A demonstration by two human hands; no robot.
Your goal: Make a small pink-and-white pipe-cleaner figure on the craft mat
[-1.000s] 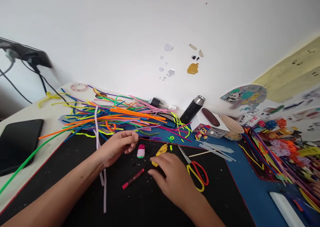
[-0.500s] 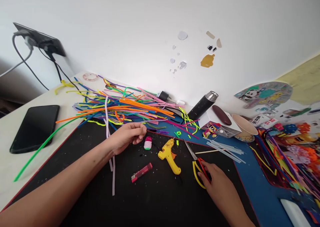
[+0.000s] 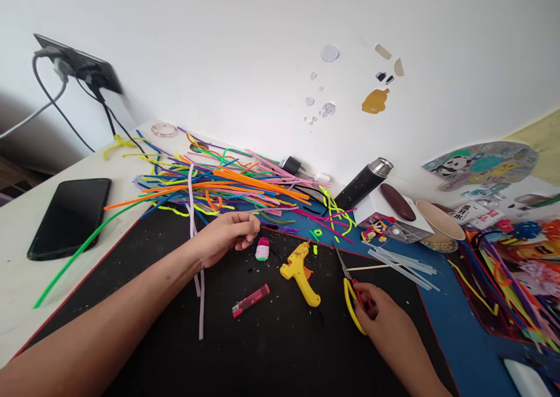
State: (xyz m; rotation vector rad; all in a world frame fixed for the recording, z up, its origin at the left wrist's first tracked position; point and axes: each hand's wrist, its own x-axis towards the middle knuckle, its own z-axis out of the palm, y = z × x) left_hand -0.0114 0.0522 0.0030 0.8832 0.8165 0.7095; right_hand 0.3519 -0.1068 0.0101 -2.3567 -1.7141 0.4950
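Note:
My right hand (image 3: 387,312) grips scissors (image 3: 349,285) by the red handle. The other loop is yellow, and the blades point away from me, close to the black mat. My left hand (image 3: 234,233) is closed, thumb pressed to curled fingers. Whatever it may pinch is too small to make out. Behind and below its wrist run lavender pipe cleaners (image 3: 201,306). Just right of its fingers lies a small wound piece (image 3: 262,250) in magenta, pale pink and green. Between my hands rests a yellow glue gun (image 3: 301,277), with a pink lighter (image 3: 251,301) nearer me.
Many coloured pipe cleaners (image 3: 245,181) lie heaped along the wall. A phone (image 3: 70,219) is at left. Behind the scissors are clear glue sticks (image 3: 405,264), a thin wooden stick (image 3: 370,267), a small figure (image 3: 377,230) and a leaning black flask (image 3: 363,184).
The whole view has shifted a little, so things appear farther right. The scissors have turned slightly in my right hand. My left hand keeps its closed pose.

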